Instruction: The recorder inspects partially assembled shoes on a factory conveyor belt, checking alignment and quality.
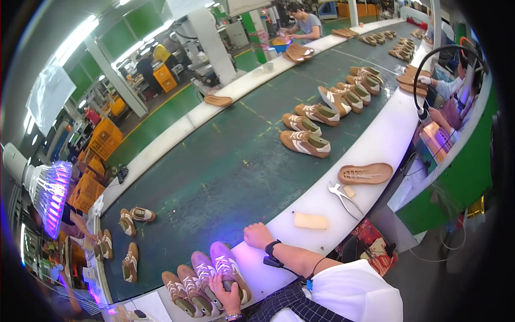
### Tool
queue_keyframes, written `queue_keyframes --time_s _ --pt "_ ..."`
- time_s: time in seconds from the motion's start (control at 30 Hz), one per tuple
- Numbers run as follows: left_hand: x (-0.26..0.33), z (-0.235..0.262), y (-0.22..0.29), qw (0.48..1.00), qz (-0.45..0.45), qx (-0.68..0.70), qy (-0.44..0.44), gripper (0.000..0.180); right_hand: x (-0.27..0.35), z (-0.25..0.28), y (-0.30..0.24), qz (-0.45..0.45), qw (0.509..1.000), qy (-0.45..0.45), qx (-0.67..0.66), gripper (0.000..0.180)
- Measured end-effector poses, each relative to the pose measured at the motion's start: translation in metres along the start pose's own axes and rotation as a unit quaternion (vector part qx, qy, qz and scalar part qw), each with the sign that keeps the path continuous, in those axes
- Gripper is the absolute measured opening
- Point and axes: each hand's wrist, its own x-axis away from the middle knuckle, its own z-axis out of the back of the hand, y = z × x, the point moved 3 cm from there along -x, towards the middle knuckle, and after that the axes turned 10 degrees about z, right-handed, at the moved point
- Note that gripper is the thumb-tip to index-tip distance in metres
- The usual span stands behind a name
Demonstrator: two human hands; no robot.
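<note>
Several tan sneakers [188, 282] with white laces and side stripes stand in a row on the white ledge at the near edge, toes pointing away from me. My left hand [225, 295] grips the rightmost sneaker [224, 257] near its heel opening, thumb on one side and fingers on the other. My right hand [258, 236] rests curled at the ledge's inner edge, just right of that sneaker's toe, with nothing visible in it. Purple light falls on the row. To the right on the ledge lie pliers [345, 199], a tan shoe sole [366, 174] and a cream block [310, 220].
A green conveyor belt [214, 188] carries a group of sneakers [306, 142] farther off and several more at left. A lamp [49, 193] glows purple on the left. White ledges [161, 147] border the belt. Co-workers [307, 27] stand along it; orange crates [104, 140] stand beyond.
</note>
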Motion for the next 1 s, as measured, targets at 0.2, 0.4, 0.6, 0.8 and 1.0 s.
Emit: queue_keyframes --time_s 0.2,0.4,0.6,0.8,1.0 --pt "-0.005 -0.001 0.007 1.000 -0.010 -0.012 -0.011 0.056 -0.009 0.001 0.012 0.002 1.000 0.019 -0.018 0.019" --pt "-0.003 0.001 -0.018 0.994 -0.045 -0.095 -0.025 0.064 -0.060 0.068 0.093 -0.129 0.966 -0.079 -0.211 0.029" --pt "-0.008 0.006 -0.005 0.985 -0.053 -0.162 -0.034 0.071 -0.094 0.223 0.259 -0.319 0.898 0.150 0.263 0.037" --pt "-0.041 -0.023 -0.018 0.965 -0.038 -0.251 -0.063 0.075 -0.070 0.261 0.343 -0.447 0.893 -0.025 0.053 0.037" --pt "-0.078 -0.048 -0.011 0.971 -0.069 -0.209 -0.097 0.068 -0.065 0.267 0.364 -0.435 0.898 -0.040 -0.053 0.055"
